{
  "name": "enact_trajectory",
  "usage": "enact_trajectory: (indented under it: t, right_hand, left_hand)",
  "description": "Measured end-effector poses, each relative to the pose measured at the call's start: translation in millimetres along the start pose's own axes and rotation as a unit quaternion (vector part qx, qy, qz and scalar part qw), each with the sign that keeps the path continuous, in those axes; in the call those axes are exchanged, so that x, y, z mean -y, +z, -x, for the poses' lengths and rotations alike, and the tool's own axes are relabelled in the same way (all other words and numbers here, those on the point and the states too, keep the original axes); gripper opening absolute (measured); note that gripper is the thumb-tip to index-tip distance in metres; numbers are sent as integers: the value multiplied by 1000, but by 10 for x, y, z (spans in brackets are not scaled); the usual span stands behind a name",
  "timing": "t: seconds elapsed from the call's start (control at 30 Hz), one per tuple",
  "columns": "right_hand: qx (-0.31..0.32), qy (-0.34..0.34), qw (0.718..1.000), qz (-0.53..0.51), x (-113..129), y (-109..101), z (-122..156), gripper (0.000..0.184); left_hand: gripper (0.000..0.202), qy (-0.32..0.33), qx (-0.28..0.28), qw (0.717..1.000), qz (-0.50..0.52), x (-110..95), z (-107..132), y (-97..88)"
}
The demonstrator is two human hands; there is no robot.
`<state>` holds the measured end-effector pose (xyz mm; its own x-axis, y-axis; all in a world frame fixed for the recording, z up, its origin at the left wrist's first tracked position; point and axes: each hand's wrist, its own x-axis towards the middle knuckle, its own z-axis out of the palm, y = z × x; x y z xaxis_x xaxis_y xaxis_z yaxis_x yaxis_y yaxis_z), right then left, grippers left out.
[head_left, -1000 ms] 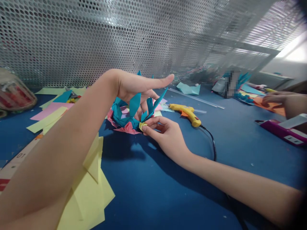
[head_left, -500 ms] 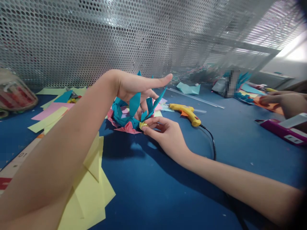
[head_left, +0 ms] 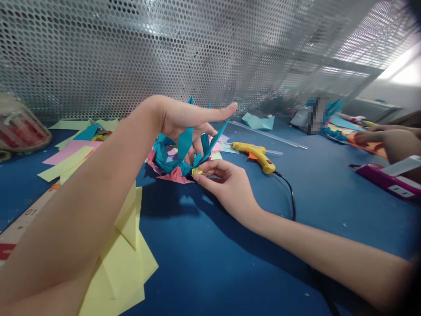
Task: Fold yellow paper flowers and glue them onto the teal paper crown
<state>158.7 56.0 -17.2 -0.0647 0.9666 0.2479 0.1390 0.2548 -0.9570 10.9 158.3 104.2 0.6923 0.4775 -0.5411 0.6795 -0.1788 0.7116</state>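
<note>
A ring-shaped blue folded-paper crown [head_left: 164, 161] with upright pointed leaves stands on the blue table, pink paper pieces [head_left: 177, 175] along its lower edge. My left hand [head_left: 184, 120] arches over it from behind the wrist, thumb stretched out to the right, fingers reaching down inside the ring. Those fingertips show only in part between the leaves and seem to touch the inner wall. Outside, at the front right of the ring, my right hand [head_left: 230, 184] pinches a small yellow folded-paper piece [head_left: 196, 171] between thumb and forefinger, against the blue paper.
A yellow glue gun [head_left: 255, 154] lies to the right, its black cord trailing forward. Clear glue sticks [head_left: 269, 135] lie behind it. Yellow paper sheets [head_left: 126, 274] sit under my left forearm. A jar [head_left: 23, 125] stands far left. Another person's hand [head_left: 388, 136] and a purple tool [head_left: 388, 179] are at right.
Almost nothing differs. My right fingers and the yellow paper piece have shifted very slightly; the crown and my left hand stay in place.
</note>
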Motion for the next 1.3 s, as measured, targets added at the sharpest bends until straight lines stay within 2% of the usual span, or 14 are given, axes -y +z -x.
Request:
enact_trajectory:
  t: [0.27, 0.8, 0.97, 1.13, 1.3]
  right_hand:
    - [0, -2, 1000, 1, 10, 5, 4, 15]
    - [-3, 7, 1000, -4, 4, -4, 2, 16]
    - [-1, 4, 1000, -16, -16, -7, -1, 18]
    - [4, -1, 999, -34, -43, -3, -9, 21]
    - [11, -11, 999, -46, -47, -15, -12, 24]
  left_hand:
    - [117, -7, -6, 1000, 10, 2, -4, 0]
    - [123, -15, 2, 1000, 8, 40, -51, -59]
    - [119, -18, -16, 1000, 15, 1, -32, -29]
    - [107, -1, -67, 998, 18, 9, -45, -57]
    - [108, 28, -40, 999, 23, 16, 45, -51]
